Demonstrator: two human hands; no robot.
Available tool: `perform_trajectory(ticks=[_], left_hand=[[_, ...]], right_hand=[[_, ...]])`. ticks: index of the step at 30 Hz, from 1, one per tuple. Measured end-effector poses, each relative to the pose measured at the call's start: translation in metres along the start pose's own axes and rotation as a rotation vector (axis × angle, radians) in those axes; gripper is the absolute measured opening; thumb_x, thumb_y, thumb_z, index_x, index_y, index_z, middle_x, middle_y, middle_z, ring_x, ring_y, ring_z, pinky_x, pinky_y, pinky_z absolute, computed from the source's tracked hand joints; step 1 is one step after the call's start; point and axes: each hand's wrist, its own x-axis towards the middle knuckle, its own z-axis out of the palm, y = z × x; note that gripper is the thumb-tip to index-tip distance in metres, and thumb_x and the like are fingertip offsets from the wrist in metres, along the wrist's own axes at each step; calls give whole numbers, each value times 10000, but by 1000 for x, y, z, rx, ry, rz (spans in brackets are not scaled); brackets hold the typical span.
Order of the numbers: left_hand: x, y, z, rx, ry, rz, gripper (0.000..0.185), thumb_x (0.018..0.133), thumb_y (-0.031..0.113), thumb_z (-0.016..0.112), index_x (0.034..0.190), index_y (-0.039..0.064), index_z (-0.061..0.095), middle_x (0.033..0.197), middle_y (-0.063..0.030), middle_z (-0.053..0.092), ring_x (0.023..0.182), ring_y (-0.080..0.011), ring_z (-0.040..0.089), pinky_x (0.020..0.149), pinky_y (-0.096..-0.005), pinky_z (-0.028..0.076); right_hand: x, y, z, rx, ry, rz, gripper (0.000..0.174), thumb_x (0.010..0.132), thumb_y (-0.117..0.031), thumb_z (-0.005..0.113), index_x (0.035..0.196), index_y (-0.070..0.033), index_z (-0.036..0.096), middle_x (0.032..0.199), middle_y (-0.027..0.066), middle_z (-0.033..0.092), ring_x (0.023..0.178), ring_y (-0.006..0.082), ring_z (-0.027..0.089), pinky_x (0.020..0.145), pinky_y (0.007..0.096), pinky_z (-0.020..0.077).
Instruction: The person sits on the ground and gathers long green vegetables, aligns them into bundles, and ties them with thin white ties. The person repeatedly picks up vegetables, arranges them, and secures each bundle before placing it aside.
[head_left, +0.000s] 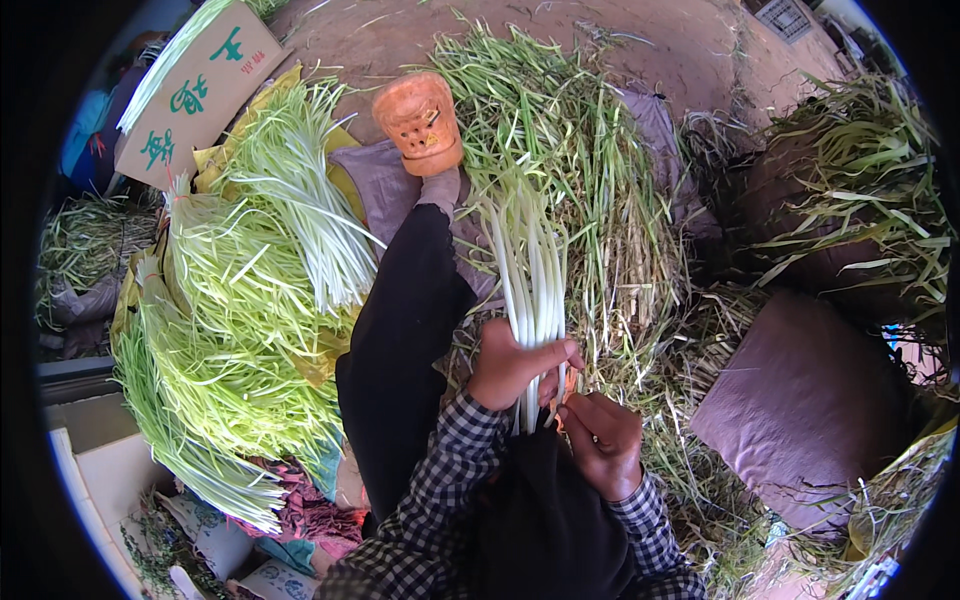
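A small bunch of pale, long-stemmed chives or garlic shoots stands in my left hand, white ends towards my lap and leafy tips away from me. The fingers of that hand wrap around the stems, thumb across the front. Close to the lower right of the bunch, my right hand has thumb and forefinger pinched together at a stem's white end; whether it grips that stem I cannot tell. Beyond the bunch spreads a heap of green and dry leaves.
Large piles of pale green stalks lie to the left, some bundles tied, near a cardboard box bearing writing. My orange shoe rests ahead. On the right are a purplish cushion-like cloth and a leaf-covered sack.
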Motion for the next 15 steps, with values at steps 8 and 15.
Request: perform_trajectory(ticks=[8, 15], left_hand=[[-1, 6, -3, -129, 22, -4, 148, 747, 29, 578, 808, -91, 517, 679, -179, 591, 357, -111, 447, 310, -247, 386], [-5, 3, 6, -179, 21, -75, 116, 748, 24, 572, 820, -58, 533, 650, -147, 578, 365, -105, 464, 312, -246, 379]], right_hand=[[-53, 31, -29, -121, -129, 195, 149, 684, 41, 544, 594, 5, 432, 510, 113, 378, 419, 232, 389, 408, 341, 287], [14, 33, -28, 192, 153, 319, 198, 822, -156, 577, 747, 17, 514, 552, -14, 389, 486, 43, 293, 427, 217, 229]])
